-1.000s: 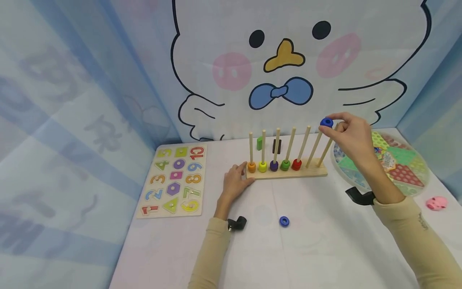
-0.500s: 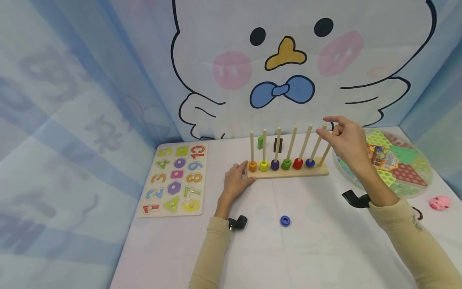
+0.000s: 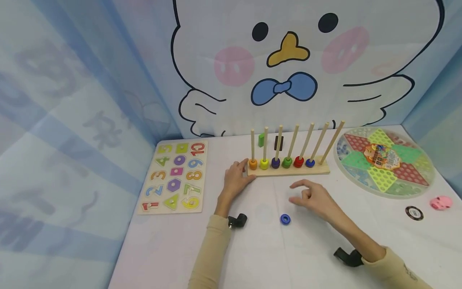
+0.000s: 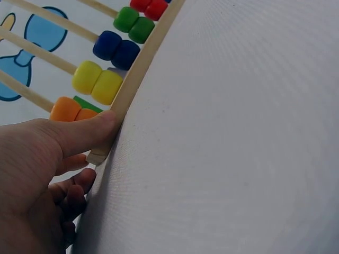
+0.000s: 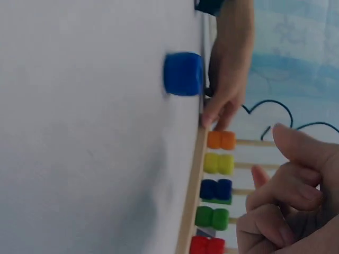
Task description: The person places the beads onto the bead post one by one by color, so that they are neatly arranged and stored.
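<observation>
A wooden bead stand (image 3: 288,172) with a row of upright pegs stands near the table's back. My left hand (image 3: 234,181) pinches its left end, the thumb (image 4: 87,132) on the front and fingers behind. Pairs of orange, yellow, purple, green and red beads (image 3: 298,161) sit low on the first pegs. One blue bead (image 3: 310,163) is at the foot of the sixth peg; the rightmost peg is bare. My right hand (image 3: 315,198) hovers in front of the stand, thumb and index finger apart, holding nothing. Left of it, a loose blue bead (image 3: 285,223) lies on the table.
A number puzzle board (image 3: 169,176) lies at left. At right are a round checkers board (image 3: 384,160), a pink pig toy (image 3: 441,202) and a black-and-white chip (image 3: 414,213). Green (image 3: 261,140) and dark blocks (image 3: 279,143) stand behind the pegs.
My right hand has let go of a blue bead over the sixth peg, and the bead has dropped to the base. That hand has come forward and left. The left hand stays put.
</observation>
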Demonstrator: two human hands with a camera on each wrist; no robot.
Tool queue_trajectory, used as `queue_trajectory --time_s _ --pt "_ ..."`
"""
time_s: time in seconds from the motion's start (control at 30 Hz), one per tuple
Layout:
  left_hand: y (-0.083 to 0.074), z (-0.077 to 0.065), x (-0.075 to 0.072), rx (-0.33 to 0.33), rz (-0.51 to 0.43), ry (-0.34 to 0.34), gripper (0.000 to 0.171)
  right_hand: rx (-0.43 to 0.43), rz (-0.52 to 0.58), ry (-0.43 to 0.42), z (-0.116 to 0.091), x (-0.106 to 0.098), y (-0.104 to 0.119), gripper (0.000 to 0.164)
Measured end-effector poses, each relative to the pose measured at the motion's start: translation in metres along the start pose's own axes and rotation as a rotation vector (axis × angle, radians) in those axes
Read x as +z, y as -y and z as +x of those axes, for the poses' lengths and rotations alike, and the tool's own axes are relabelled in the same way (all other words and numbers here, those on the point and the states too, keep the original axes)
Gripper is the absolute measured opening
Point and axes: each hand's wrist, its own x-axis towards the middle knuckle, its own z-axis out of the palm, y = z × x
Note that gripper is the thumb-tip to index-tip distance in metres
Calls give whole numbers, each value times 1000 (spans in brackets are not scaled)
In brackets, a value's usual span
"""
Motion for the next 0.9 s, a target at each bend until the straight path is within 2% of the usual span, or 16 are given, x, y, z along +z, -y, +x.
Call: queue_trajectory --time_s 0.17,0.23,0.3,0.5,0.63,0.77,0.9 --pt "1 0 -2 -9 -5 1 68 0 -45 240 -7 25 -20 49" --pt "2 0 -1 -13 -2 2 68 -15 -51 295 -10 31 -25 50" --pt "2 -1 -1 -9 -15 3 68 -29 -51 300 -12 37 -27 48" --pt "0 -1 0 4 -21 -3 68 -49 -74 225 -12 43 -28 35" --pt "-1 0 0 -5 -17 1 68 -24 -113 162 -8 35 -19 35" --pt "-1 1 0 -9 -11 -1 69 -24 -172 26 2 8 2 40" --pt "-1 -1 2 -13 -12 1 69 -55 -209 -151 13 -39 30 47"
